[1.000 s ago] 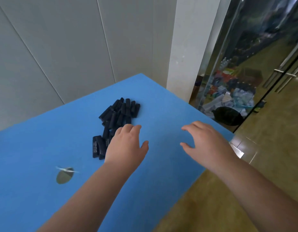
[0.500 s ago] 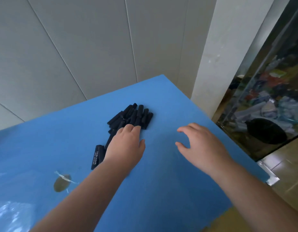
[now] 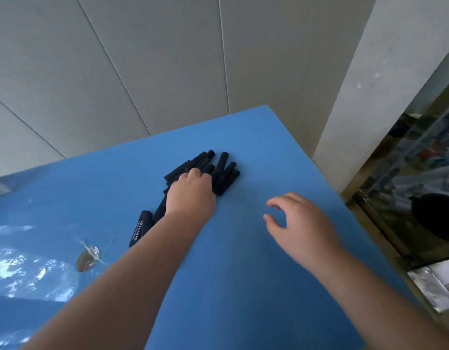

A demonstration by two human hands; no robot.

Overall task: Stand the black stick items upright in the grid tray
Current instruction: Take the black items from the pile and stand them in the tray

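Since half a second ago, the left hand (image 3: 190,193) has slid farther up the desk (image 3: 243,274) and now lies on the pile of black sticks (image 3: 218,170), fingers curled down into it; whether they pinch one stick is hidden by the knuckles. Nearer and to the right, the right hand (image 3: 301,226) hovers over bare blue, fingers loosely spread, holding nothing. Most sticks lie flat with their long axes running near-left to far-right, so the left hand is plainly closer. They look like matte, hard, slim cylinders; one (image 3: 140,228) at the near left carries white lettering. No grid tray is in view.
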